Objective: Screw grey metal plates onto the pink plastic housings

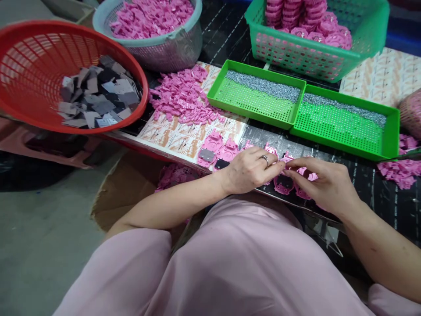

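Along the table's front edge lies a row of pink plastic housings (pixel 210 147), some with a grey or black rectangular plate (pixel 222 164) set in the lower part. My left hand (pixel 251 169), with a ring on one finger, reaches over the middle of the row. Its thumb and forefinger are pinched together. My right hand (pixel 324 182) meets it from the right, also with thumb and forefinger closed, over a housing with a black plate (pixel 283 181). Whatever sits between the fingertips is too small or hidden to name.
A red basket (pixel 26 83) holds loose grey plates. Small pink parts (pixel 184 94) are heaped beside two green trays (pixel 256 107) of metal screws. Behind stand a pale basket (pixel 171 50) and a green basket (pixel 302 61) of pink pieces. More pink parts (pixel 403 171) lie at right.
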Motion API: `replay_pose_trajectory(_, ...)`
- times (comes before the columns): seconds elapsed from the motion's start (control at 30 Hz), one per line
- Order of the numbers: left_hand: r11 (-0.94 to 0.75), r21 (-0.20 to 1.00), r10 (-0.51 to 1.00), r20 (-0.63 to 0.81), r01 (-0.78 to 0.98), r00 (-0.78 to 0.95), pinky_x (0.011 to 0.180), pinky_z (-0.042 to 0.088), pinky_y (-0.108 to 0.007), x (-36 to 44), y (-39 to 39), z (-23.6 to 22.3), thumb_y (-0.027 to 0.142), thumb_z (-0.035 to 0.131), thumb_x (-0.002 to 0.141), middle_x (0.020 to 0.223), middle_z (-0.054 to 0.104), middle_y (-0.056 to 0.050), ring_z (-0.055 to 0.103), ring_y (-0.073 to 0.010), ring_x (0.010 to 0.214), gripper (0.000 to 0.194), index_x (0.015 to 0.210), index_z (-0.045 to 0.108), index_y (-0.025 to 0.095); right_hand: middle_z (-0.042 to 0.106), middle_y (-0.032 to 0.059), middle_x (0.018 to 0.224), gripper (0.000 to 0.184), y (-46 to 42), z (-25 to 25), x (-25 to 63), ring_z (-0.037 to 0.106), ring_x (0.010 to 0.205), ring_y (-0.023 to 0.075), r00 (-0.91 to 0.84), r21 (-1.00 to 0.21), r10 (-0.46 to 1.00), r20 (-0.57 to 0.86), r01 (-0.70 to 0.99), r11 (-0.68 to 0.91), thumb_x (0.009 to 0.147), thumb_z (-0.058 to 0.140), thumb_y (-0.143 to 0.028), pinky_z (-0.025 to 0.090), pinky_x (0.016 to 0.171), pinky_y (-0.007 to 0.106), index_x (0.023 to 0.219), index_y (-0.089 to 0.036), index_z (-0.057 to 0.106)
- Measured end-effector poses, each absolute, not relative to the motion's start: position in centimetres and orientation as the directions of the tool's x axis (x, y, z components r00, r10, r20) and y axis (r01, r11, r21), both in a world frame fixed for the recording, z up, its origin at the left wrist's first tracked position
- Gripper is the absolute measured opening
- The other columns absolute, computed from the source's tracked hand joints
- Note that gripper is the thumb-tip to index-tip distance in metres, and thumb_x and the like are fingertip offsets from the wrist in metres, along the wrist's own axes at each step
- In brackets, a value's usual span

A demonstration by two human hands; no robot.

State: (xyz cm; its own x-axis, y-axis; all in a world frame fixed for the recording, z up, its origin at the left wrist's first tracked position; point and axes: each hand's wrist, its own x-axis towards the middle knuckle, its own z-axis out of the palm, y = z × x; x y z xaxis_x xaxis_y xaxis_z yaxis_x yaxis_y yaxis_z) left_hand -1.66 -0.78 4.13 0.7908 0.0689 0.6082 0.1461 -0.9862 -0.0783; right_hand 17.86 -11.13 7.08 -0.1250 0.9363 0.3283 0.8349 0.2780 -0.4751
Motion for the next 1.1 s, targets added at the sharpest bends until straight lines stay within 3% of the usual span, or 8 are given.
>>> replay_pose_trajectory(0.1, -0.979, 0.101, 0.204, 0.582, 0.179, 0.787, 0.077, 0.051, -0.029, -1.3, -1.2, 3.9, 0.018, 0.05, 0.096, 0.099, 0.072, -0.008, 0.068, -0.0167, 0.089, 0.024, 0.117, 0.058, 0.01, 0.072, 0.0017, 0.09, 0.019, -11.4, 6.9, 18.9, 0.065, 0.067, 0.0093, -0.09, -0.472, 0.932, 0.351, 0.842, 0.26, 0.086, 0.066, -0.024, 0.05, 0.053, 0.019, 0.105, -0.019, 0.067)
replay_pose_trajectory(0.23, -0.847, 0.51, 0.401, 0.433, 0.147, 0.807, 0.079, 0.051, -0.028, -0.6, -2.2, 4.6, 0.032, 0.045, 0.099, 0.098, 0.072, -0.008, 0.068, -0.0169, 0.088, 0.028, 0.108, 0.063, 0.011, 0.069, 0.0034, 0.092, 0.028, -12.1, 7.2, 18.8, 0.065, 0.076, 0.0114, -0.078, -0.43, 0.891, 0.448, 0.855, 0.291, 0.082, 0.069, -0.018, 0.055, 0.071, 0.023, 0.11, -0.018, 0.065)
replay_pose_trajectory(0.4, -0.196, 0.977, 0.456, 0.01, 0.089, 0.89, 0.069, 0.049, -0.022, 0.0, -3.2, 5.6, 0.036, 0.045, 0.097, 0.076, 0.067, -0.002, 0.064, -0.0119, 0.07, 0.034, 0.083, 0.066, 0.012, 0.07, 0.0085, 0.089, 0.038, -13.5, 7.4, 17.5, 0.065, 0.077, 0.0151, -0.234, -0.158, 0.768, 0.596, 0.904, 0.397, 0.074, 0.076, -0.011, 0.055, 0.072, 0.027, 0.109, -0.01, 0.063)
replay_pose_trajectory(0.47, 0.063, 0.995, 0.433, -0.093, 0.073, 0.896, 0.07, 0.05, -0.021, -0.1, -3.2, 5.5, 0.036, 0.05, 0.094, 0.079, 0.068, -0.002, 0.065, -0.0115, 0.073, 0.029, 0.086, 0.065, 0.013, 0.07, 0.0085, 0.085, 0.038, -14.1, 7.5, 17.4, 0.064, 0.074, 0.0151, -0.288, -0.126, 0.752, 0.593, 0.889, 0.44, 0.073, 0.078, -0.01, 0.054, 0.069, 0.027, 0.108, -0.008, 0.063)
replay_pose_trajectory(0.53, 0.129, 0.988, 0.436, -0.129, 0.08, 0.891, 0.069, 0.049, -0.02, -0.2, -3.0, 5.4, 0.033, 0.052, 0.092, 0.075, 0.066, -0.001, 0.063, -0.0103, 0.07, 0.025, 0.087, 0.064, 0.012, 0.071, 0.0081, 0.085, 0.037, -14.6, 7.6, 17.7, 0.065, 0.074, 0.0155, -0.298, -0.129, 0.756, 0.582, 0.885, 0.447, 0.072, 0.078, -0.011, 0.054, 0.068, 0.028, 0.106, -0.009, 0.063)
replay_pose_trajectory(0.73, -0.149, 0.977, 0.258, -0.113, 0.155, 0.959, 0.067, 0.047, -0.019, -0.2, -2.3, 5.8, 0.022, 0.049, 0.093, 0.078, 0.067, -0.001, 0.06, -0.0093, 0.07, 0.021, 0.092, 0.068, 0.012, 0.065, 0.0136, 0.121, 0.036, -15.9, 8.0, 18.8, 0.062, 0.111, 0.0222, -0.412, -0.104, 0.815, 0.408, 0.866, 0.489, 0.085, 0.061, -0.007, 0.055, 0.095, 0.037, 0.12, -0.014, 0.06)
replay_pose_trajectory(1.0, -0.341, 0.939, 0.143, 0.002, 0.048, 0.99, 0.068, 0.05, -0.017, -0.2, -2.3, 6.0, 0.016, 0.049, 0.095, 0.076, 0.069, 0.0, 0.064, -0.0082, 0.07, 0.02, 0.089, 0.068, 0.014, 0.068, 0.0128, 0.11, 0.027, -16.5, 7.6, 18.9, 0.064, 0.103, 0.0206, -0.464, -0.234, 0.801, 0.378, 0.79, 0.567, 0.084, 0.062, -0.008, 0.057, 0.089, 0.034, 0.111, -0.009, 0.062)
replay_pose_trajectory(1.1, -0.538, 0.841, 0.243, 0.081, 0.065, 0.967, 0.071, 0.052, -0.021, -0.8, -2.4, 5.6, 0.022, 0.044, 0.099, 0.085, 0.072, -0.003, 0.067, -0.0101, 0.075, 0.024, 0.108, 0.066, 0.014, 0.069, 0.0102, 0.104, 0.029, -15.7, 7.7, 19.2, 0.064, 0.096, 0.0176, -0.427, -0.215, 0.825, 0.371, 0.824, 0.524, 0.084, 0.062, -0.007, 0.055, 0.085, 0.029, 0.113, -0.011, 0.062)
